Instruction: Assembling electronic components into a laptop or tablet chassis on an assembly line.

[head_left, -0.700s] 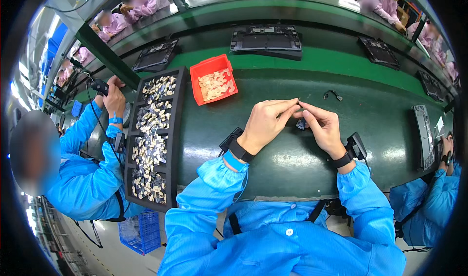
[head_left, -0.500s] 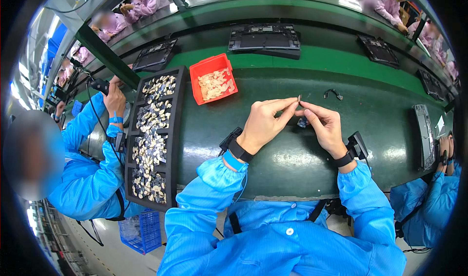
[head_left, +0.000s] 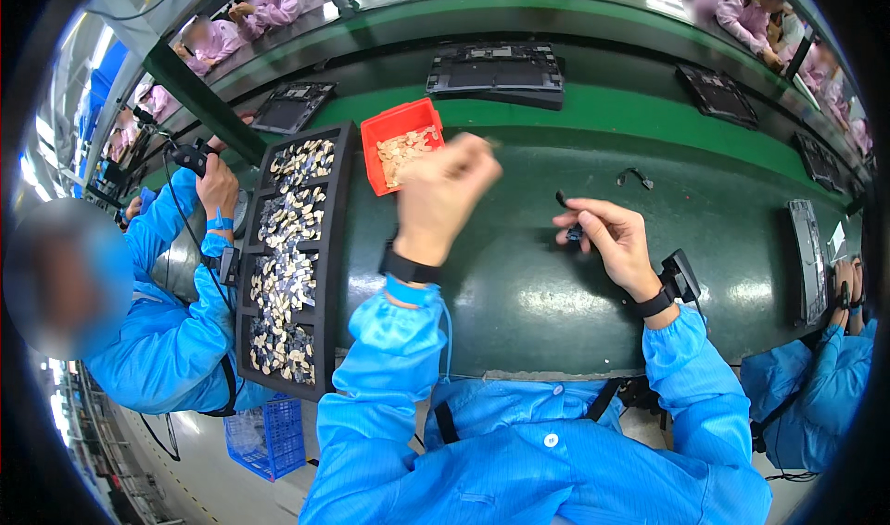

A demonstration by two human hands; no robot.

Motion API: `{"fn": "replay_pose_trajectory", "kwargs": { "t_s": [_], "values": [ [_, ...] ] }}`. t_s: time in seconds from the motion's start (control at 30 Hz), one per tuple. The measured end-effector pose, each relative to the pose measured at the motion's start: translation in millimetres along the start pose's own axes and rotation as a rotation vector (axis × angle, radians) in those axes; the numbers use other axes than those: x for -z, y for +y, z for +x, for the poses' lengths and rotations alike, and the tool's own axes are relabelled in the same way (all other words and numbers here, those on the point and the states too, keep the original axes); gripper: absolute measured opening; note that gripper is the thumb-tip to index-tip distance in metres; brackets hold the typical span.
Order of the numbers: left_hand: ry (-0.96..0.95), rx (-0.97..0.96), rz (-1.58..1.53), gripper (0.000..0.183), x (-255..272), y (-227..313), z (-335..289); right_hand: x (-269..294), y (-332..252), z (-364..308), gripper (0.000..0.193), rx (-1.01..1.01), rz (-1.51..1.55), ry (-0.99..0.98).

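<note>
Blurred by motion, my left hand (head_left: 443, 187) hangs in front of the red bin (head_left: 373, 145), its fingers drawn together in a pinch. A faint pale smear shows at the fingertips, too unclear to name. Small flat tan pieces (head_left: 403, 151) lie heaped in the bin, partly covered by this hand. Farther right, above the green table, my right hand (head_left: 614, 242) is closed on a small black cable part (head_left: 575, 234); its dark end sticks up past the fingers. A similar short black cable (head_left: 636, 177) lies on the table beyond that hand.
A black compartment tray (head_left: 324, 340) full of small tan-and-dark parts stands left. Opened dark device housings (head_left: 496, 71) lie along the back. Another flat housing (head_left: 807, 261) lies at the right. A co-worker's hand (head_left: 218, 187) is beyond the tray; another person's hands (head_left: 845, 289) are far right.
My hands were together over the table, fingertips meeting at a small thin piece. My left hand has moved left toward the red bin; my right hand has stayed nearly in place.
</note>
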State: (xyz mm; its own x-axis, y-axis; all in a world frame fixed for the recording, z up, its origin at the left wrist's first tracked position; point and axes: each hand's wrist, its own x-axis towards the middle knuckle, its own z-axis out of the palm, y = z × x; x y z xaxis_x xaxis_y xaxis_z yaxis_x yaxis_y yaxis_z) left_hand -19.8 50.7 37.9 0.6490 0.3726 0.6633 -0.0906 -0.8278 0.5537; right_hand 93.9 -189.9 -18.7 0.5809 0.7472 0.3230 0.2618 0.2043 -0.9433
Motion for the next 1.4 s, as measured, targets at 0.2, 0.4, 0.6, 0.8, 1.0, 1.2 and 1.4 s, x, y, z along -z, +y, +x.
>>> {"fn": "replay_pose_trajectory", "kwargs": {
  "t_s": [0.2,0.4,0.6,0.8,1.0,1.2,1.4],
  "values": [
    [0.26,-0.134,0.27,0.02,8,-22,8,-4,7,10,0.04,-0.253,0.248,0.043],
    [-0.164,-0.517,0.037,0.02,-57,18,-28,5,12,8,0.03,-0.319,0.148,-0.036],
    [-0.235,-0.35,-0.248,0.019,-69,11,-33,0,13,2,0.022,-0.211,0.002,-0.032],
    [-0.269,-0.21,-0.25,0.01,-59,9,-35,-6,12,1,0.022,-0.078,-0.158,-0.012],
    [0.243,-0.092,0.156,0.009,-5,-36,6,-2,17,8,0.026,-0.086,-0.169,0.082],
    [0.405,0.115,0.461,0.029,26,-53,6,22,46,32,0.023,-0.054,-0.395,0.274],
    [0.198,0.248,0.481,0.034,95,-90,3,25,49,40,0.031,-0.023,-0.646,0.362]
  ]
}}
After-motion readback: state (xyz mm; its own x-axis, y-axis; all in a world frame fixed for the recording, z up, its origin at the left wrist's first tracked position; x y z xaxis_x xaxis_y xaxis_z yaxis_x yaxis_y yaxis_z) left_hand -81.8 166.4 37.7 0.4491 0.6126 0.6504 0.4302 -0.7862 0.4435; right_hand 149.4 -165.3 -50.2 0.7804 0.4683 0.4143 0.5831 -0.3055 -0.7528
